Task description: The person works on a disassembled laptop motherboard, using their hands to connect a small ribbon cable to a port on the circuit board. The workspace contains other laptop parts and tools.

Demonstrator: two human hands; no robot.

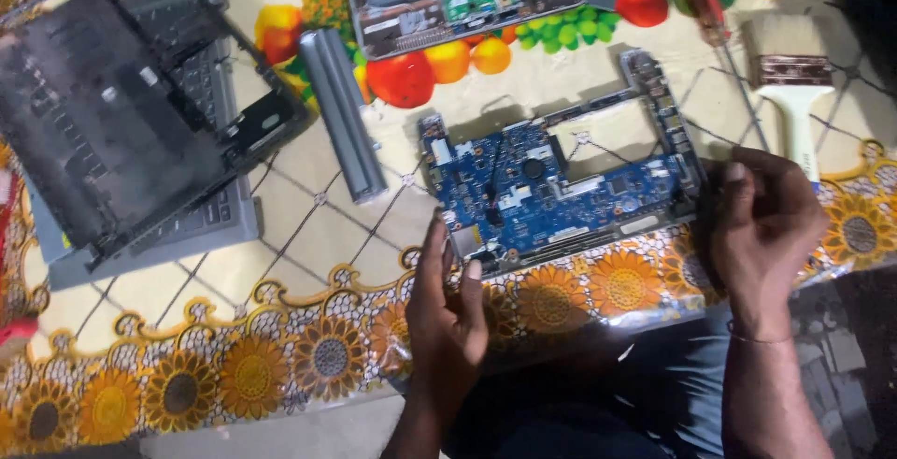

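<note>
Blue laptop motherboard [551,188] lay near the front edge of the flowered tablecloth [280,356]. The left hand [447,314] pinched its front-left corner, fingers closed; the right hand [766,225] curled around its right end.

White label [149,76] — dark laptop shell [103,132]

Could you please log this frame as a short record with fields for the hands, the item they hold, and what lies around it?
Left hand: grips the near left edge of the blue circuit board
Right hand: holds the board's right end
Board: tilted slightly, over the floral tablecloth
Left of board: grey bar-shaped battery, then a black laptop shell on a grey keyboard base
Behind board: another opened chassis
Far right: paintbrush, red-handled screwdriver
</note>
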